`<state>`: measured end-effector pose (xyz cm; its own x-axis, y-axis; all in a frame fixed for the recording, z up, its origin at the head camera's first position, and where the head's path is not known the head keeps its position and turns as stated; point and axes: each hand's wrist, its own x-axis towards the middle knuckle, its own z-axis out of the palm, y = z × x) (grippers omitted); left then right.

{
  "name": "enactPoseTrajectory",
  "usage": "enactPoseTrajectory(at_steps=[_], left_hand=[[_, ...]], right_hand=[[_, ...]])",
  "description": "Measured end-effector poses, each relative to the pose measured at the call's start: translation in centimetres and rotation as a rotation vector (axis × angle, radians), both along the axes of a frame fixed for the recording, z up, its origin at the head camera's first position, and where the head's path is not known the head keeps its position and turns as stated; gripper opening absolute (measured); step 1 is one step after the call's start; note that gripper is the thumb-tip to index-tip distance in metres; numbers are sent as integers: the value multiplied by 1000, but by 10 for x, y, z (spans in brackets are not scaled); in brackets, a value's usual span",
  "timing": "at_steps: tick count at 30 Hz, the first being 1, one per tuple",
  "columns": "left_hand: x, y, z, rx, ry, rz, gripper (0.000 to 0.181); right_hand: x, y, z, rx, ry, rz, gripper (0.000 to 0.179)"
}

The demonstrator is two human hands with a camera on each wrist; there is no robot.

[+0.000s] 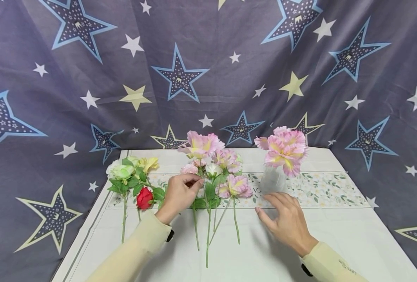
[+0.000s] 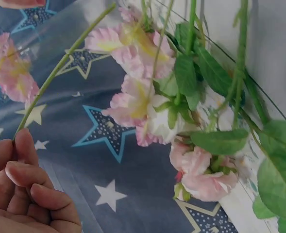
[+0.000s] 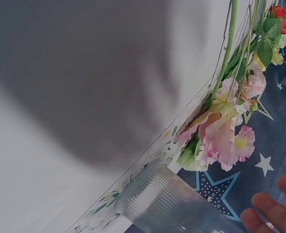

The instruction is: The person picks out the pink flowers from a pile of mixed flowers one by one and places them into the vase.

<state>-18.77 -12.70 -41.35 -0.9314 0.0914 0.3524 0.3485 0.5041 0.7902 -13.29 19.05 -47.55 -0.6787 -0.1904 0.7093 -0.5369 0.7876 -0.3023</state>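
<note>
pink blooms [image 1: 286, 150] are already standing in the clear vase [image 1: 273, 181]; loose flowers [image 1: 239, 186] are lying outside, left of it. the left hand [image 1: 182, 192] is pinching a pink flower [image 1: 201, 145] by its stem left of the vase, while the right hand [image 1: 287, 219], gripping nothing, is hovering just before it

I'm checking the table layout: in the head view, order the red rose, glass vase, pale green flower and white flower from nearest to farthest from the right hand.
From the right hand:
1. Glass vase, just beyond it.
2. White flower, in the middle group.
3. Red rose, toward the left.
4. Pale green flower, leftmost.
</note>
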Motion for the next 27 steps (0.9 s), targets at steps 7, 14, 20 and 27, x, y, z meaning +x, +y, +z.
enactPoseTrajectory(at_steps=[7,14,20,27], left_hand=[[6,12,-2,41,-5,-55,4],[8,20,-2,60,33,-111,3],[9,27,-4,70,60,-154,4],[14,38,-3,76,64,-219,1]], right_hand=[[-2,-5,1,-19,30,18,38],[-2,-9,5,-25,26,24,38],[-3,-13,9,-35,54,40,36],[-3,-18,14,-53,44,59,36]])
